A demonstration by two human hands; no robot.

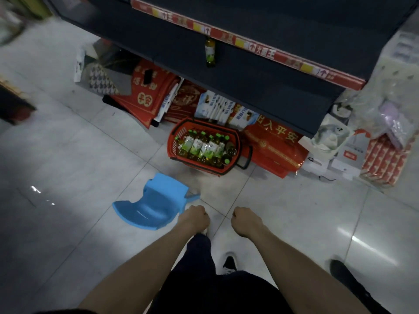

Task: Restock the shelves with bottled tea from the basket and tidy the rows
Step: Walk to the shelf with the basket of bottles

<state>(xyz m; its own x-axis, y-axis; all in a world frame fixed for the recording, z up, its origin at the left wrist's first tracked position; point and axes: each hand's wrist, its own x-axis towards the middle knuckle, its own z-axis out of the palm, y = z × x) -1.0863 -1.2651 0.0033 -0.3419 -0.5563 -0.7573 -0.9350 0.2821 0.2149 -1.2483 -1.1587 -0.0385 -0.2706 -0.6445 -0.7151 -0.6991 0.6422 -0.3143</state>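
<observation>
A red plastic basket (174,141) stands on the floor under the dark shelf (260,87). It holds several bottles of tea (201,147) with green caps, lying side by side. One tea bottle (210,53) stands alone on the shelf. My left hand (195,217) and my right hand (246,219) are stretched out in front of me above the floor, a good way short of the basket. Both are curled into fists and hold nothing.
A blue plastic stool (150,205) lies tipped over on the tiled floor just left of my left hand. Red mats (274,143), packets and boxes crowd the floor under the shelf around the basket. My legs and shoes (229,265) are below my arms.
</observation>
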